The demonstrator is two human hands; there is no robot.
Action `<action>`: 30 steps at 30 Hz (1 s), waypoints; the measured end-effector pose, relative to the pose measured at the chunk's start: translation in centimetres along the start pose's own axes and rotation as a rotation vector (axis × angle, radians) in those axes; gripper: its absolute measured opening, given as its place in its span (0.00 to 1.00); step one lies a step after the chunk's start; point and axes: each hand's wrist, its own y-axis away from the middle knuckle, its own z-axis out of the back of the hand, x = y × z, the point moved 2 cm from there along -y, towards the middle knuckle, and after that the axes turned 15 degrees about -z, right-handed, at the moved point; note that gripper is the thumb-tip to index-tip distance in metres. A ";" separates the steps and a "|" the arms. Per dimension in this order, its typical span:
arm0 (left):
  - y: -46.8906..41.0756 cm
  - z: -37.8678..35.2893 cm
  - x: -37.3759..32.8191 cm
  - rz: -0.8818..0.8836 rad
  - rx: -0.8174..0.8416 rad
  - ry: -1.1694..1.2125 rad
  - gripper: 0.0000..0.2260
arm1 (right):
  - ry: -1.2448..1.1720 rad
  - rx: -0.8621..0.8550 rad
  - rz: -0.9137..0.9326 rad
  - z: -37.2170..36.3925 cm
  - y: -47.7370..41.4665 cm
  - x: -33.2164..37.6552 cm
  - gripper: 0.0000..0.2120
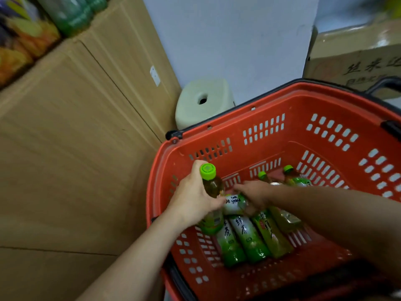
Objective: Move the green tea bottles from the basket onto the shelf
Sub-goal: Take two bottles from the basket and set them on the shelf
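Observation:
A red plastic basket [271,118] stands on the floor at the right, with several green tea bottles [249,242] lying in its bottom. My left hand [193,198] grips one upright green tea bottle [211,183] with a lime cap, just inside the basket's left wall. My right hand [253,195] reaches down among the lying bottles and closes on the neck end of another bottle [234,204]. Two more bottles [297,179] lie toward the far side. Only the edge of a shelf with goods shows at the top left.
Tall cardboard boxes [71,148] fill the left side. A pale plastic stool [204,101] stands behind the basket against a white wall. Another printed carton [355,61] sits at the upper right. Wrapped drinks and colourful packs [26,33] sit on top of the boxes.

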 end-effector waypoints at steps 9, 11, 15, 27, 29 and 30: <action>9.0 9.6 -7.3 -0.045 -0.572 0.052 0.30 | 0.179 -0.504 0.078 14.4 16.2 5.3 0.30; 11.8 12.4 -9.2 -0.067 -0.688 0.040 0.32 | 0.108 -0.602 0.143 17.0 21.1 6.9 0.34; 17.7 18.7 -12.9 -0.153 -0.920 -0.028 0.34 | -0.316 -0.725 0.370 20.5 30.0 12.0 0.36; 33.2 31.1 -15.9 0.029 -1.259 -0.540 0.36 | -0.881 -0.731 1.048 21.6 42.0 32.2 0.39; 33.8 31.5 -14.4 0.123 -1.216 -0.609 0.37 | -0.891 -0.721 1.078 21.3 42.5 34.9 0.39; 34.4 31.8 -13.6 0.164 -1.211 -0.635 0.37 | -0.895 -0.709 1.092 21.0 42.8 36.4 0.40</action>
